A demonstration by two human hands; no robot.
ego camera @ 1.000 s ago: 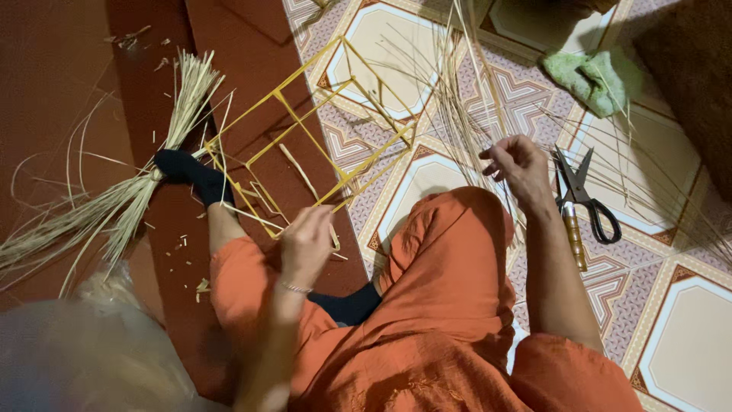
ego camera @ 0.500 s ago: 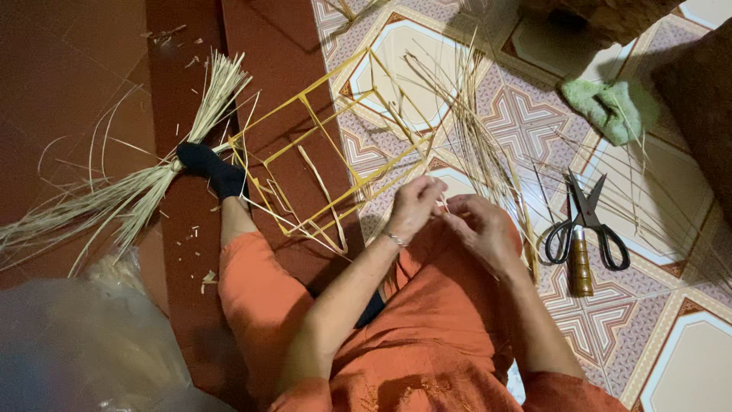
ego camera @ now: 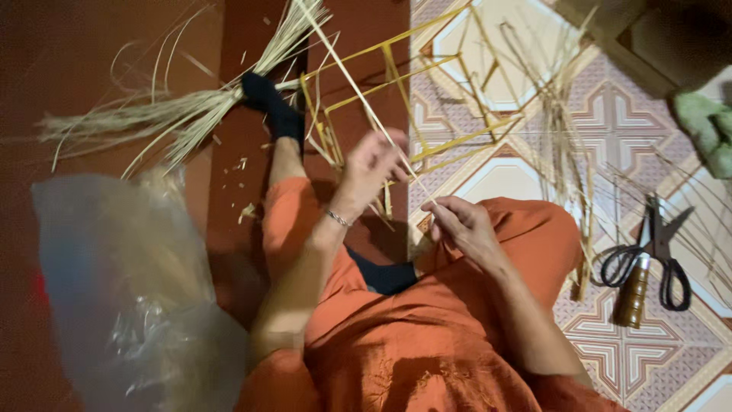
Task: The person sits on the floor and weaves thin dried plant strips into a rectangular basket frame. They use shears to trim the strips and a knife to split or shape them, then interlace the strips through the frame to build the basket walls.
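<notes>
Dry, matt straw strip (ego camera: 358,84) is pinched btwn left hand (ego camera: 371,164) & right hand (ego camera: 463,225). Frame (ego camera: 427,99) at 12 o'clock is built of stiff yellow slats, matt. Clear, glossy plastic bag (ego camera: 130,290) is seen at 8 o'clock. Scissors (ego camera: 656,248) at 3 o'clock: dark metal, w/ glossy wood handle (ego camera: 633,294) beside. Floor tiles (ego camera: 648,358): smooth, patterned.

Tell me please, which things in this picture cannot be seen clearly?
All in the head view:
- Contents of the clear plastic bag: blurred, film too cloudy.
- Left hand fingers: motion blur hides how they pinch the pale straw strip.
- Green cloth: cut off by the right edge.
- Yellow strip frame: top cut off by the upper edge.
- Scissors blades: partly behind loose straws.
</notes>
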